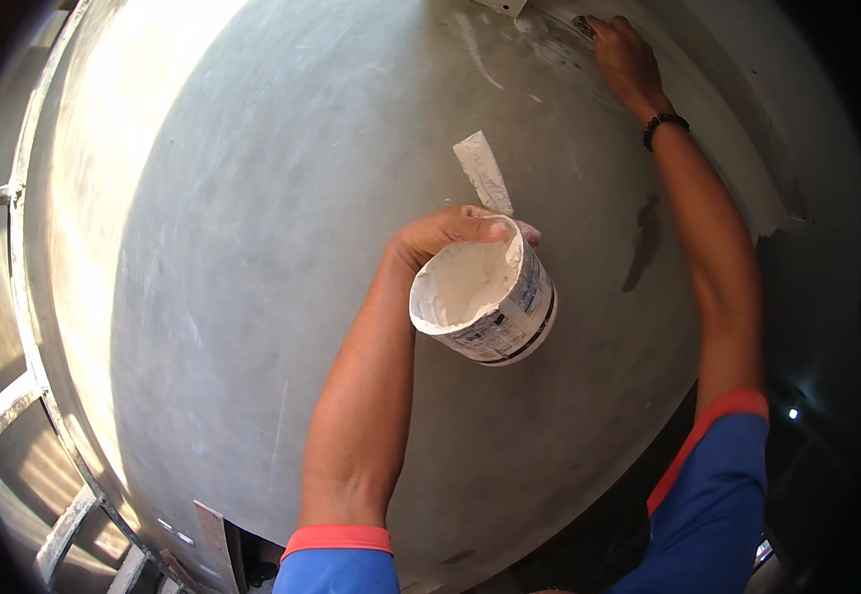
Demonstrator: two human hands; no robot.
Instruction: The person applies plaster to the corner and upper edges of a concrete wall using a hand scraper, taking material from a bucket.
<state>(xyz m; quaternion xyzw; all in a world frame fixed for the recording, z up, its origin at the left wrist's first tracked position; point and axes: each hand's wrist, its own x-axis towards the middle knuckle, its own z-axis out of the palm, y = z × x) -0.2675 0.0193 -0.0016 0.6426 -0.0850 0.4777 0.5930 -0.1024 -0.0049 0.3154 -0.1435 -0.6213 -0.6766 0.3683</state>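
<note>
My left hand [455, 230] is closed around the rim of a tub [529, 317], thumb at the inside edge and fingers outside. The tub is tilted, with dark print on its outer wall and thick white paste [465, 282] inside. A flat, paste-coated strip [483, 170] sticks up beyond the rim beside my fingers. At the far right, my right hand [628, 64] reaches up with its fingers closed on a small dark tool [583, 27], whose kind I cannot make out. It is at the large grey surface [282, 247], near white smears [549, 42].
A pale metal frame with rungs [27, 327] runs down the left side, beside a brightly lit strip. A light-coloured bracket [502, 6] shows at the top edge. A dark stain [640, 243] marks the surface at right. A narrow board [218, 544] stands at the lower left.
</note>
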